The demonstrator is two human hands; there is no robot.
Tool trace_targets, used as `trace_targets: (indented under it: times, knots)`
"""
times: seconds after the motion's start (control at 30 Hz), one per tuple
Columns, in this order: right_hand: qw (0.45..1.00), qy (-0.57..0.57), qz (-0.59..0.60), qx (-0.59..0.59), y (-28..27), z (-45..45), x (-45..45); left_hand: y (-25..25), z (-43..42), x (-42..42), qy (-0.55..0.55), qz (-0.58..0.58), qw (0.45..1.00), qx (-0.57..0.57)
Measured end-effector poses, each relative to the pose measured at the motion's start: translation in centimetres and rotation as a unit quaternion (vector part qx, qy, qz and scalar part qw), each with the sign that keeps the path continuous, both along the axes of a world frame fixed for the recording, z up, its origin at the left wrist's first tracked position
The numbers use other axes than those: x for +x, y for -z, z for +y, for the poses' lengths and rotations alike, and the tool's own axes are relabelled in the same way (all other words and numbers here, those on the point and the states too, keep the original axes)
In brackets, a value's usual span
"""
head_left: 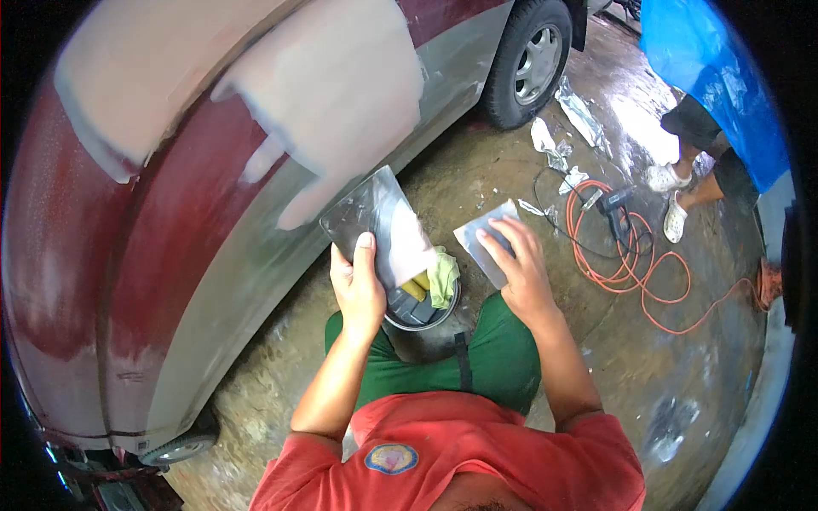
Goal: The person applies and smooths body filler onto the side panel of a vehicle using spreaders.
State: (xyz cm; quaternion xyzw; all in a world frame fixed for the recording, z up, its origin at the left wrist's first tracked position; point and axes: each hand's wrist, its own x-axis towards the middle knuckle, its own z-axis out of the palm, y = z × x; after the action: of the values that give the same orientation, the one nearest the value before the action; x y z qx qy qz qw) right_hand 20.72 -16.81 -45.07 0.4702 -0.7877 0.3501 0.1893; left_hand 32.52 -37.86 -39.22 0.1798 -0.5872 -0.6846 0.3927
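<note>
My left hand [361, 285] grips a thin, glossy rectangular plate [362, 213], thumb on its face. The plate is dark grey with a pale area toward its lower right; whether that is a coating or glare is unclear. In my right hand [524, 272] is a small grey flat piece like sandpaper [480, 243], with the fingers laid across its top. The two pieces are apart. Below the plate, between my knees, a round bucket [452, 313] holds a light green cloth [442, 277], something yellow and a dark block. Part of its contents is hidden by the plate.
A maroon and grey car [204, 255] with pale filler patches [341, 85] stands close on the left. On the wet floor at right lie an orange hose [588, 266], a dark power tool [615, 213] and crumpled plastic [579, 115]. A person in white clogs [673, 220] stands beyond.
</note>
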Motion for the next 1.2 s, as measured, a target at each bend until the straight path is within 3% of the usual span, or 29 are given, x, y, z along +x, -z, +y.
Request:
trace_targets:
  times: [0.07, 0.2, 0.27, 0.3, 0.33, 0.4, 0.43, 0.47, 0.53, 0.57, 0.63, 0.7, 0.73, 0.8, 0.87, 1.0, 1.03, 1.2]
  knots:
    - [0.998, 0.029, 0.048, -0.037, -3.6, -1.1, 1.7, -0.7, 0.2, -0.1, -0.003, 0.004, 0.995, -0.102]
    - [0.997, -0.014, 0.041, -0.063, -3.4, -4.3, 3.7, -2.0, 0.8, -0.2, -0.021, -0.018, 0.967, -0.253]
    - [0.994, -0.079, -0.005, -0.077, -1.8, -5.9, 5.0, -3.0, 0.0, 0.8, -0.024, -0.124, 0.940, -0.318]
    - [0.992, -0.117, -0.019, -0.036, -1.8, -5.7, 4.9, -1.8, -2.1, 0.9, -0.126, -0.140, 0.929, -0.320]
    - [0.980, -0.142, -0.112, -0.087, -1.2, -6.3, 4.7, -0.9, -4.7, 1.0, -0.224, -0.153, 0.908, -0.320]
    - [0.917, -0.189, -0.296, -0.191, 2.2, -8.5, 4.3, -6.4, -7.4, 3.7, -0.197, -0.034, 0.968, -0.151]
    - [0.883, -0.122, -0.390, -0.231, 6.0, -10.1, 3.2, -8.1, -10.3, 5.0, -0.228, 0.019, 0.965, -0.126]
    - [0.679, -0.175, -0.616, -0.359, 8.6, -12.2, 1.8, -9.4, -13.9, 7.3, -0.238, 0.024, 0.960, -0.147]
    - [0.713, -0.121, -0.573, -0.385, 7.8, -15.4, -1.2, -12.5, -17.8, 10.5, -0.276, 0.024, 0.955, -0.110]
    - [0.705, -0.138, -0.541, -0.437, 8.8, -17.9, -3.1, -11.7, -23.0, 13.3, -0.231, 0.009, 0.955, -0.184]
    - [0.873, -0.030, -0.356, -0.333, 6.3, -19.2, -5.2, -12.0, -26.2, 15.2, -0.212, -0.010, 0.961, -0.176]
    - [0.856, -0.024, -0.326, -0.400, 7.6, -23.0, -8.4, -11.9, -26.8, 15.0, -0.227, -0.009, 0.963, -0.147]
    - [0.863, -0.010, -0.314, -0.395, 7.2, -23.7, -9.2, -11.5, -27.5, 15.0, -0.247, -0.007, 0.960, -0.131]
    - [0.877, 0.019, -0.292, -0.382, 6.4, -24.4, -10.5, -10.8, -29.3, 16.1, -0.164, 0.007, 0.975, -0.150]
    - [0.902, 0.032, -0.195, -0.384, 7.7, -25.6, -13.0, -10.4, -30.3, 16.6, -0.213, -0.007, 0.963, -0.167]
    - [0.913, 0.055, -0.182, -0.361, 7.7, -25.7, -15.7, -11.0, -28.2, 15.5, -0.255, -0.038, 0.949, -0.179]
    - [0.913, 0.042, -0.193, -0.356, 7.6, -25.8, -16.1, -10.9, -28.3, 15.8, -0.205, -0.022, 0.958, -0.199]
    - [0.917, 0.022, -0.213, -0.336, 7.4, -26.3, -15.9, -10.5, -30.0, 17.0, -0.181, -0.029, 0.952, -0.243]
